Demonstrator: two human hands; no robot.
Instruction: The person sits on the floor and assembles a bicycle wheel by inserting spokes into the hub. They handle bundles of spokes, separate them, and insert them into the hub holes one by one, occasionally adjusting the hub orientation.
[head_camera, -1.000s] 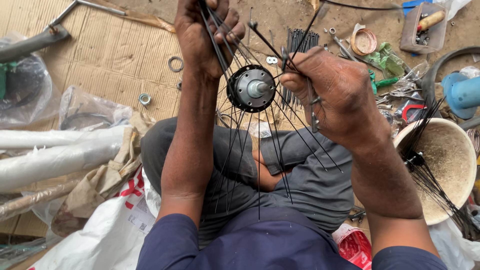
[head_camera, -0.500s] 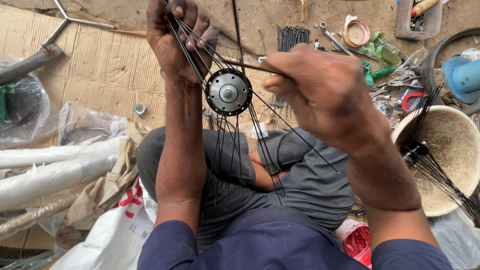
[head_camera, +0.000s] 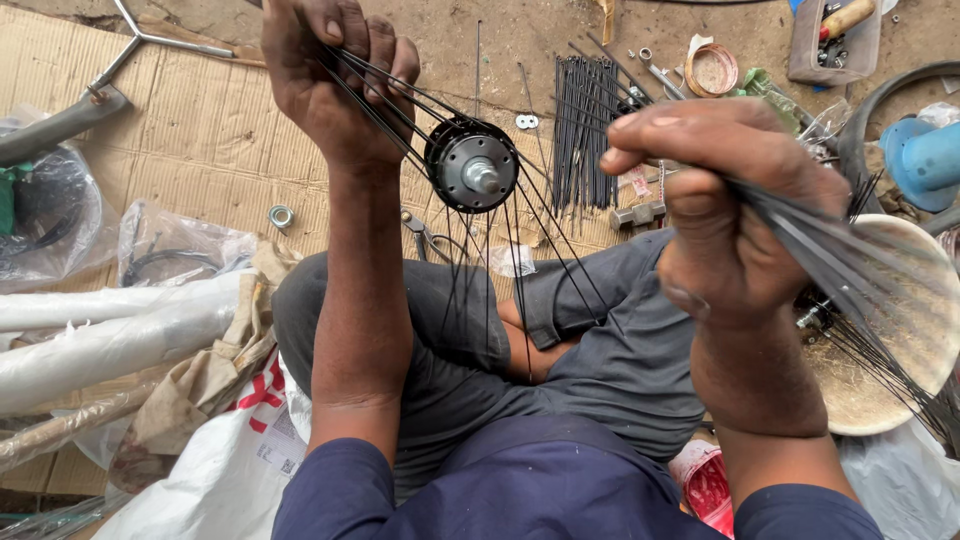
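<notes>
Cardboard (head_camera: 190, 130), flattened and brown, covers the ground ahead of the seated person, and it is hemmed in: a grey metal frame piece (head_camera: 120, 55) lies at its far left corner, clear plastic bags (head_camera: 160, 250) and white wrapped tubes (head_camera: 100, 330) crowd the left, and a pale round bowl (head_camera: 900, 350) sits hard against the right. The freest stretch is the bare cardboard left of the raised forearm.

A wheel hub (head_camera: 472, 165), black-flanged with a silver centre and axle stub, hangs in the air above the person's knees, just in front of a bundle of loose spokes (head_camera: 585, 120) lying on the ground. Thin black spokes fan down from the hub towards the grey trousers; others run up and left.

The left hand (head_camera: 335, 80) is raised at the top of the view, fingers curled shut around several of those upper spokes, so the hub hangs from them. The right hand (head_camera: 730, 215) is lifted close to the camera, fist closed, thumb pressed on the forefinger, gripping a sheaf of spokes that trails off to the lower right over the bowl.
</notes>
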